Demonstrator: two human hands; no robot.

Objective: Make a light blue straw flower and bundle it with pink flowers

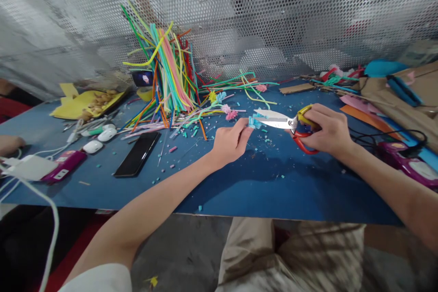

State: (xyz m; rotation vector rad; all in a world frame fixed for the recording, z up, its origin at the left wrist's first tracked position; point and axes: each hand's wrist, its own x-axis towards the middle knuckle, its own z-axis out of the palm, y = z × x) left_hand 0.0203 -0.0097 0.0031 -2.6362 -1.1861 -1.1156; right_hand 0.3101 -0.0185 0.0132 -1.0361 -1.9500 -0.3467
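Observation:
My left hand (pixel 230 142) is closed in a pinch on a small fuzzy light-blue piece (pixel 255 121) over the middle of the blue table. My right hand (pixel 328 128) is wrapped round the scissors (pixel 278 120), which have one yellow and one red handle. The scissors' blades are parted and point left, their tips at the blue piece. Behind my left hand lie fuzzy pink pieces (pixel 230 112) and a yellow one (pixel 212 96) on thin stems.
A tall bundle of coloured pipe cleaners (pixel 171 68) stands at the back. A black phone (pixel 137 154), purple power strip (pixel 65 166) and yellow tray (pixel 73 105) are left. Brown paper (pixel 383 96) lies right. Small clippings dot the blue table (pixel 239 196).

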